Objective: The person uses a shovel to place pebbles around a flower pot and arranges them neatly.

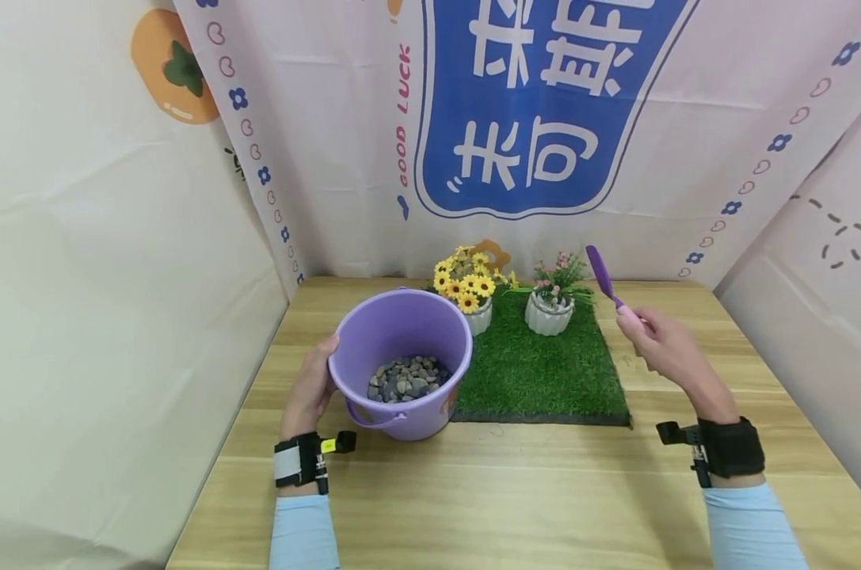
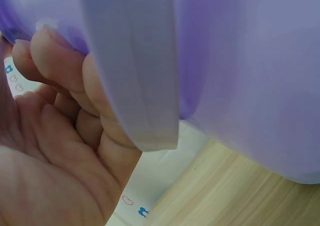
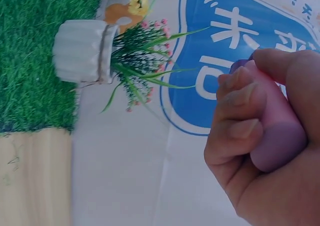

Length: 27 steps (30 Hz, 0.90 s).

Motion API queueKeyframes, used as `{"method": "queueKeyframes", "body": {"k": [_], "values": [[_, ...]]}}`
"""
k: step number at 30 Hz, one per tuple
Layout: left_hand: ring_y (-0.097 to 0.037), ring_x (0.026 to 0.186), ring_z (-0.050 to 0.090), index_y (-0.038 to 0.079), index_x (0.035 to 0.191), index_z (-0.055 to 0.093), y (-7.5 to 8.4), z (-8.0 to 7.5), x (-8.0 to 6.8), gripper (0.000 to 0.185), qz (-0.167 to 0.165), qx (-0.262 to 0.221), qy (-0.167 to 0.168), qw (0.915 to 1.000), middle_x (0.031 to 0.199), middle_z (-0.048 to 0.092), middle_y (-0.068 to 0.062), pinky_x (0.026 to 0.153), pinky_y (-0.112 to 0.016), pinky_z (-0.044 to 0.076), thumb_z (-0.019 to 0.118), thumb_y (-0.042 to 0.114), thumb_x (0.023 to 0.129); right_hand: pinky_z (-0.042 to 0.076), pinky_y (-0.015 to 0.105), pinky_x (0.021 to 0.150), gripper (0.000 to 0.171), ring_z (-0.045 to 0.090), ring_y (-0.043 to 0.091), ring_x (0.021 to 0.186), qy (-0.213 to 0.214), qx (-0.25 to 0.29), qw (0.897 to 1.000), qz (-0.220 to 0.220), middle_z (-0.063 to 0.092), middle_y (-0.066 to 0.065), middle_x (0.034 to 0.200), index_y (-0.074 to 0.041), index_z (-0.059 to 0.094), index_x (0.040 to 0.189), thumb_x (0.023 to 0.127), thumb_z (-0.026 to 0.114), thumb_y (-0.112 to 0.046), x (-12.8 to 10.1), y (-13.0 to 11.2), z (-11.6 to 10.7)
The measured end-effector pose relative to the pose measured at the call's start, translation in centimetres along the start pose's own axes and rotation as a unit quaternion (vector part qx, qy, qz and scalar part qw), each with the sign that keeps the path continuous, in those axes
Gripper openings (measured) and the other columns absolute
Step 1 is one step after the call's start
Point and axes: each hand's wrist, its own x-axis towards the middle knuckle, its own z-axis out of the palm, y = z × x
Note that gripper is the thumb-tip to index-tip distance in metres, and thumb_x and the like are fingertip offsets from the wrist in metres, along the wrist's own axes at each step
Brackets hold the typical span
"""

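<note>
Wooden table (image 1: 530, 491) under everything. Green turf mat (image 1: 537, 372) at centre, just right of purple bucket (image 1: 401, 360) of stones (image 1: 409, 378). Left hand (image 1: 312, 389) curled against bucket's left wall and rim. Right hand (image 1: 661, 340), well apart, clamped on purple scoop (image 1: 607, 281), raised beside pink-flower pot (image 1: 550, 313).

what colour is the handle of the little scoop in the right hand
Pink, below a purple blade; the small plastic scoop shows best in the head view.
</note>
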Motion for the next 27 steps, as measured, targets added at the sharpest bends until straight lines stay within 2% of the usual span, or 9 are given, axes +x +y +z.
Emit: {"method": "queueKeyframes", "body": {"k": [7,13,17,22,27], "values": [[-0.043,0.105,0.053,0.006,0.132,0.047,0.0,0.1,0.1,0.058,-0.001,-0.001,0.008,1.0000,0.124,0.047,-0.029,0.078,-0.043,0.051,0.041,0.050,0.094,0.039,0.031,0.043,0.034,0.046,0.019,0.047,0.003,-0.017,0.999,-0.039,0.052,0.009,0.065,-0.016,0.057,0.109,0.095,0.045,-0.045,-0.2,-1.6,-0.4],[-0.044,0.107,0.051,0.006,0.134,0.045,0.1,0.2,-0.1,0.056,0.001,-0.001,0.004,1.0000,0.126,0.045,-0.029,0.080,-0.044,0.050,0.038,0.047,0.097,0.039,0.029,0.044,0.039,0.047,0.016,0.049,-0.006,-0.044,0.997,-0.071,0.052,0.007,0.066,-0.011,0.056,0.118,0.095,0.047,-0.042,0.0,-3.5,-0.9],[-0.045,0.106,0.050,0.007,0.134,0.045,0.1,0.2,-0.2,0.055,0.005,0.001,0.003,1.0000,0.125,0.046,-0.029,0.079,-0.044,0.050,0.037,0.046,0.097,0.039,0.030,0.050,0.042,0.048,0.017,0.055,-0.006,-0.074,0.994,-0.080,0.055,0.006,0.070,-0.011,0.057,0.120,0.095,0.047,-0.043,0.4,-4.7,-1.3],[-0.045,0.106,0.050,0.007,0.132,0.047,0.0,0.2,-0.2,0.056,0.003,-0.002,0.010,0.9999,0.124,0.047,-0.028,0.080,-0.044,0.050,0.039,0.048,0.096,0.039,0.031,0.052,0.044,0.049,0.018,0.057,-0.021,-0.084,0.993,-0.082,0.056,0.006,0.071,-0.011,0.056,0.122,0.095,0.045,-0.045,0.6,-5.7,-1.7],[-0.045,0.106,0.050,0.004,0.131,0.047,0.1,0.2,-0.1,0.057,0.005,-0.002,0.005,1.0000,0.124,0.046,-0.030,0.080,-0.044,0.049,0.039,0.048,0.096,0.038,0.030,0.050,0.037,0.046,0.016,0.054,-0.019,-0.088,0.991,-0.096,0.051,0.002,0.066,-0.017,0.058,0.118,0.095,0.046,-0.042,0.6,-6.4,-1.8]]}}
